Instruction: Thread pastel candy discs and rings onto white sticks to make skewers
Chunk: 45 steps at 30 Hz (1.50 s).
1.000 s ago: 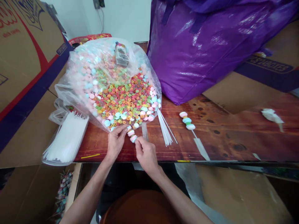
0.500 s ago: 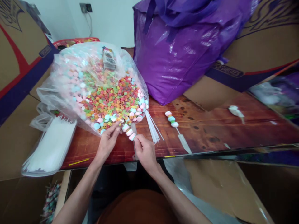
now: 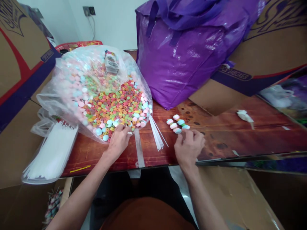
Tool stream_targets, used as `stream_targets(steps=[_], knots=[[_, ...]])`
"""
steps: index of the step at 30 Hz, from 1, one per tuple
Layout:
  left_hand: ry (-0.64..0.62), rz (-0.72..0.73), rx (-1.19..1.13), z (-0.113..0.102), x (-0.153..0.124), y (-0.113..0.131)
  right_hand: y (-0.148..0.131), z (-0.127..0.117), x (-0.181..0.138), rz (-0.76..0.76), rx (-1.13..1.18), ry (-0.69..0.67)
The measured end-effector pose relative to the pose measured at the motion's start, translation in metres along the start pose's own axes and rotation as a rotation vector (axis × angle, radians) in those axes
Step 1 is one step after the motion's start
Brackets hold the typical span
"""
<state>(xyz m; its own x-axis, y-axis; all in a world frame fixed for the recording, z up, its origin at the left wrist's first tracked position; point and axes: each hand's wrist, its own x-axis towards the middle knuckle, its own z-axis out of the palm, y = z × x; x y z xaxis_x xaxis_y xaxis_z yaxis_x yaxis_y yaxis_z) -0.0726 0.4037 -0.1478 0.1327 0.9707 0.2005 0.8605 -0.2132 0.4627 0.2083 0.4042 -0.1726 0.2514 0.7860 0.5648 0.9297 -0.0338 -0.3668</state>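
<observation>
My left hand (image 3: 119, 140) rests at the mouth of a big clear bag of coloured candy rings and pastel discs (image 3: 112, 105), its fingers curled among the sweets at the bag's near edge. My right hand (image 3: 188, 147) is over the wooden table (image 3: 227, 134), fingers bent down on the sticks of two candy skewers (image 3: 177, 124) that lie side by side, each carrying pink, blue and white discs. A small bunch of loose white sticks (image 3: 156, 135) lies between my hands.
A clear bag of white sticks (image 3: 51, 150) lies at the left. A large purple bag (image 3: 189, 54) stands behind the skewers, with cardboard boxes (image 3: 268, 41) all around. A crumpled white scrap (image 3: 244, 115) is at the right. A strip of tape (image 3: 138, 150) lies on the table.
My right hand carried the finished skewer from the bag's mouth rightward and set it beside the other skewer. My left hand stayed at the candy bag.
</observation>
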Motion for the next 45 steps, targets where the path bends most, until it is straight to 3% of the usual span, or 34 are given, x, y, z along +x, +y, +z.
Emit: stream_targets(steps=[5, 10, 16, 19, 23, 27, 30, 32, 35, 37, 39, 41, 45], knots=[[0.049, 0.015, -0.141, -0.001, -0.009, -0.001, -0.047, 0.014, 0.0, -0.172, 0.057, -0.268], [0.203, -0.2, -0.343, -0.014, -0.025, -0.019, -0.068, 0.029, 0.004, -0.122, -0.16, -0.395], [0.328, -0.345, -0.292, -0.048, -0.049, -0.054, -0.07, 0.019, 0.006, -0.014, -0.155, -0.518], [0.282, -0.341, -0.267, -0.057, -0.054, -0.061, -0.067, 0.015, 0.004, 0.045, -0.046, -0.433], [0.144, -0.244, -0.164, -0.056, -0.054, -0.058, -0.072, 0.006, -0.011, -0.074, 0.279, -0.259], [0.03, -0.134, 0.008, -0.05, -0.054, -0.051, -0.095, -0.009, -0.037, -0.148, 0.514, -0.377], [0.031, -0.162, 0.038, -0.048, -0.055, -0.045, -0.112, -0.014, -0.055, -0.178, 0.616, -0.527], [0.096, -0.237, -0.097, -0.048, -0.055, -0.041, -0.118, -0.015, -0.063, -0.187, 0.673, -0.608], [0.18, -0.425, -0.587, -0.048, -0.048, -0.033, -0.121, -0.016, -0.066, -0.154, 0.692, -0.697], [0.162, -0.538, -0.948, -0.045, -0.041, -0.027, -0.121, -0.017, -0.064, -0.132, 0.665, -0.756], [0.107, -0.595, -1.151, -0.039, -0.035, -0.023, -0.12, -0.018, -0.062, -0.14, 0.634, -0.79], [0.088, -0.59, -1.118, -0.033, -0.032, -0.024, -0.12, -0.018, -0.061, -0.181, 0.621, -0.762], [0.178, -0.469, -0.755, -0.028, -0.037, -0.032, -0.117, -0.015, -0.063, -0.249, 0.637, -0.67]])
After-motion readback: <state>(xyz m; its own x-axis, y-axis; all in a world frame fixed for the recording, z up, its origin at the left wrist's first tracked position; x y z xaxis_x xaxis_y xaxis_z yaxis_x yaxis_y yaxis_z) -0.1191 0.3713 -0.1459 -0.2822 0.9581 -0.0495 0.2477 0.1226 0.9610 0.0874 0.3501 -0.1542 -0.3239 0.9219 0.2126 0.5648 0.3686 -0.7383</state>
